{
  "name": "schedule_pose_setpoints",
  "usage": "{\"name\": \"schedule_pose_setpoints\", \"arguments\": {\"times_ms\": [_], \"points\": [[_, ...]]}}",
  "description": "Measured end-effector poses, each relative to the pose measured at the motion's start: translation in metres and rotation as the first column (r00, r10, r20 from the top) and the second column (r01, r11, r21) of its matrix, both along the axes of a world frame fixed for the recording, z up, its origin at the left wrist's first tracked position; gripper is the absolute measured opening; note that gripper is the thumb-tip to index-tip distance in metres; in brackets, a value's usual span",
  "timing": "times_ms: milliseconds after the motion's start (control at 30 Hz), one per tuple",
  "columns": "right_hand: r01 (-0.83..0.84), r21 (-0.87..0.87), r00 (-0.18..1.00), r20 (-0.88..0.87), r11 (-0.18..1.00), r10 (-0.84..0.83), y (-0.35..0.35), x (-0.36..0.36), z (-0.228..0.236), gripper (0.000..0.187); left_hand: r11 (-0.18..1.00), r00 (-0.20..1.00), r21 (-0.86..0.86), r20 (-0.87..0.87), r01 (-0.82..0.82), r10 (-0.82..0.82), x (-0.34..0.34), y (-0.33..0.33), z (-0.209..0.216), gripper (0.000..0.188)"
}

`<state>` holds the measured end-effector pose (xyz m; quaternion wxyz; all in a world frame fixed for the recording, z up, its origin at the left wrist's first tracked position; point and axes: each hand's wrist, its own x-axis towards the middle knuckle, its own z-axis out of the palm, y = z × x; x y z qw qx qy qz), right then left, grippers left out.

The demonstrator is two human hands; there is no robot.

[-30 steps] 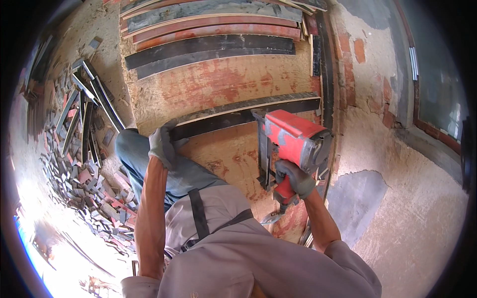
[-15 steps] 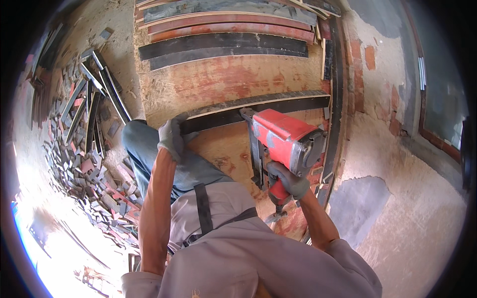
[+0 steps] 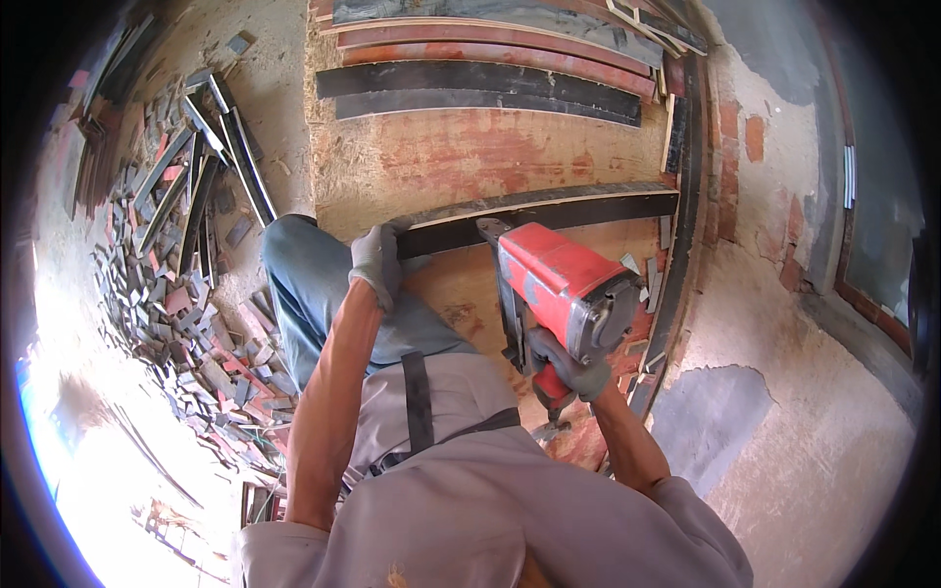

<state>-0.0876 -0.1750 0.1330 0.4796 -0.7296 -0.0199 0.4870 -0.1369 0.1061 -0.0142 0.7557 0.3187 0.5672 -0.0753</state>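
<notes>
- So, looks mid-job to me: a dark wooden strip (image 3: 588, 211) lies crosswise on the plywood sheet (image 3: 470, 147), right in front of the person, with a second strip (image 3: 549, 194) running along its far edge.
- Left hand (image 3: 375, 263), gloved, is closed around the left end of that near strip; fingertips are partly hidden.
- Right hand (image 3: 569, 365), also gloved, is wrapped round the grip of a red nail gun (image 3: 559, 269), its nose at the strip's near side, left of the middle. Trigger finger? Can't tell.
- Done so far: the two strips sit edge to edge. Can't see any nail heads, so no idea if they're fastened.
- Left over, I'd guess: black and grey strips (image 3: 480, 88) plus reddish strips (image 3: 510, 49) lie at the far end of the sheet, well apart from the hands. Can't say whether those are finished or waiting.
- Plenty of cutting seems done already, judging by the offcuts (image 3: 201, 333) heaped on the floor to the left, with longer dark pieces (image 3: 245, 162) lying on them.
- Containers: only the gun's magazine (image 3: 510, 309) counts, and its contents don't show. The offcuts are just a loose heap.
</notes>
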Motion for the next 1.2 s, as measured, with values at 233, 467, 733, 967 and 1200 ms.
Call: {"name": "schedule_pose_setpoints", "arguments": {"times_ms": [233,467,733,967,1200], "points": [[-0.015,-0.018,1.000,0.003,1.000,0.015,-0.004,-0.010,-0.019,0.029,0.958,0.969,0.236,0.142,0.164,-0.201,-0.014,-0.002,-0.032,0.026],[-0.005,0.005,1.000,-0.028,1.000,0.005,0.010,-0.011,0.002,0.023,0.986,0.991,-0.109,-0.060,-0.123,0.117,0.007,-0.001,0.013,0.026],[-0.161,0.038,0.978,-0.129,0.986,0.165,-0.018,-0.021,-0.041,0.040,0.996,0.999,-0.079,-0.005,-0.033,0.032,0.002,0.000,0.005,0.026],[-0.271,-0.064,0.962,-0.021,0.960,0.271,-0.011,-0.020,-0.032,0.036,0.988,0.988,-0.092,-0.108,-0.123,0.113,0.010,-0.002,0.018,0.026],[-0.391,-0.156,0.919,-0.021,0.907,0.393,0.010,-0.020,-0.036,0.042,0.987,0.990,-0.080,-0.052,-0.138,0.134,0.009,-0.003,0.016,0.025]]}}
